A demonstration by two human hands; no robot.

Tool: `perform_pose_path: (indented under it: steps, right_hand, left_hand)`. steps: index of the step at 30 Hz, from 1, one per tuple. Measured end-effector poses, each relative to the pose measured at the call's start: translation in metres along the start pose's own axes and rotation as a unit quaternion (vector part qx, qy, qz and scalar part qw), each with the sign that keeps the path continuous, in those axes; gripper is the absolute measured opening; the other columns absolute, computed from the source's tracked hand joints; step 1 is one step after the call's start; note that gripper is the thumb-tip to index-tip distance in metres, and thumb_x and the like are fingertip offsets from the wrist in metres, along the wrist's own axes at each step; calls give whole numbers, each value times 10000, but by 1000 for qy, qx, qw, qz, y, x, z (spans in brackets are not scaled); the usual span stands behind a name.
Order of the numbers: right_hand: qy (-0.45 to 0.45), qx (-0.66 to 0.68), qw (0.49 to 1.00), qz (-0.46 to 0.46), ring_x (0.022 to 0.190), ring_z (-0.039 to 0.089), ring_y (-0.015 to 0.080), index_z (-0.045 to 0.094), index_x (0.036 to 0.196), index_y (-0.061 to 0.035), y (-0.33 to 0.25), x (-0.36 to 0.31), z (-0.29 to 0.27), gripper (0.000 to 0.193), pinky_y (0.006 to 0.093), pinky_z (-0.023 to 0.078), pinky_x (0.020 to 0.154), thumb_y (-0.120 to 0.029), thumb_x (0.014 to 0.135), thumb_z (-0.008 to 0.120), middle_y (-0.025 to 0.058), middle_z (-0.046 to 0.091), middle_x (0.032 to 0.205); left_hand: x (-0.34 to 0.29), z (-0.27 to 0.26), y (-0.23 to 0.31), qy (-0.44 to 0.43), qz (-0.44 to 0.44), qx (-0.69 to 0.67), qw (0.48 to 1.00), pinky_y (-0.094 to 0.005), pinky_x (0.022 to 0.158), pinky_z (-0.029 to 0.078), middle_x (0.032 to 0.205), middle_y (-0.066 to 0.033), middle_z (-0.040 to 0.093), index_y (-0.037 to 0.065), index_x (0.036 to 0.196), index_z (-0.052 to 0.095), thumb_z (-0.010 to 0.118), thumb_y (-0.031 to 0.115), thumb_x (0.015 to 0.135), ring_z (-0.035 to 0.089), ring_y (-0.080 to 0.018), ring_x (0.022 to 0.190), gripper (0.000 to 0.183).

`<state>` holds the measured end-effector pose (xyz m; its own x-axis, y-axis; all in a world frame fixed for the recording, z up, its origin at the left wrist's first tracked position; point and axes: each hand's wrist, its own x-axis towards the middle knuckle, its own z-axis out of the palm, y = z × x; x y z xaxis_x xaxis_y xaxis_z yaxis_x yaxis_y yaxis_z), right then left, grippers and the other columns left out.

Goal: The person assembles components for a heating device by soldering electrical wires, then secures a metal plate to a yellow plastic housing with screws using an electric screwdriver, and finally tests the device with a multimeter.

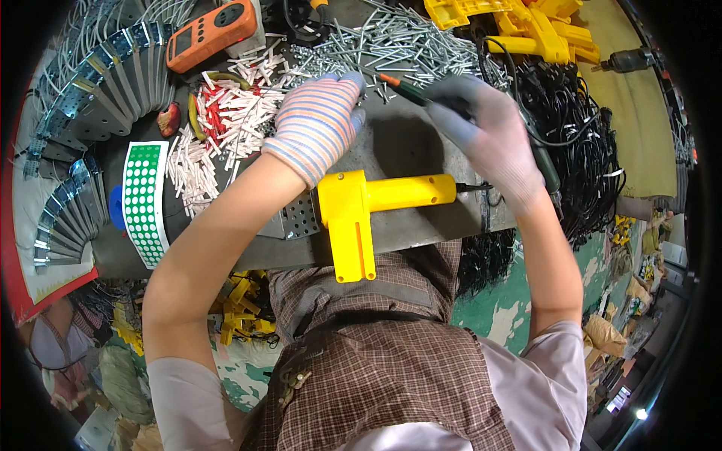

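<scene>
My left hand (317,124), in a striped knit glove, is at the near edge of a pile of loose long screws (406,45). Its fingertips are pinched together; anything between them is too small to make out. Blurred a little by motion, my gloved right hand (489,135) is closed round a screwdriver (406,90) with a dark handle and an orange collar. The thin shaft points left toward my left fingertips. Nearer my body, a yellow T-shaped plastic housing (350,222) lies at the table's front edge, part of it overhanging. A black cord leaves its right end.
White and red sleeve pieces (226,113) lie left, beside an orange meter (210,36) and a green-dot sticker sheet (145,203). Grey metal plates (113,83) stand fanned at far left. Black cords (575,150) are heaped right, below more yellow housings (538,30). A power driver (628,60) lies beyond.
</scene>
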<state>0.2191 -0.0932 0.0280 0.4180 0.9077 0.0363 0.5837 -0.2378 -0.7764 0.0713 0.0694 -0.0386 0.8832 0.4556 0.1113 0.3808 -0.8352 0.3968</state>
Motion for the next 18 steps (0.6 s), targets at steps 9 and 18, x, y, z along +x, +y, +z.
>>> perform_pose_path:
  steps: [9,18]
  right_hand:
    - [132,-129,970,-156,910,604,287,656,863,-92,14,-103,19,252,397,481,834,-127,668,811,83,627,983]
    - [192,-160,951,-183,937,589,317,644,875,-114,32,-103,39,282,448,474,841,-129,637,795,78,615,1001]
  left_hand:
    - [27,-7,39,-94,84,200,972,-442,741,535,876,-192,670,15,1026,613,573,47,793,661,-359,872,239]
    - [-13,-17,65,-198,-9,-408,891,-305,798,510,933,-150,663,5,1082,644,626,126,878,647,-220,846,238]
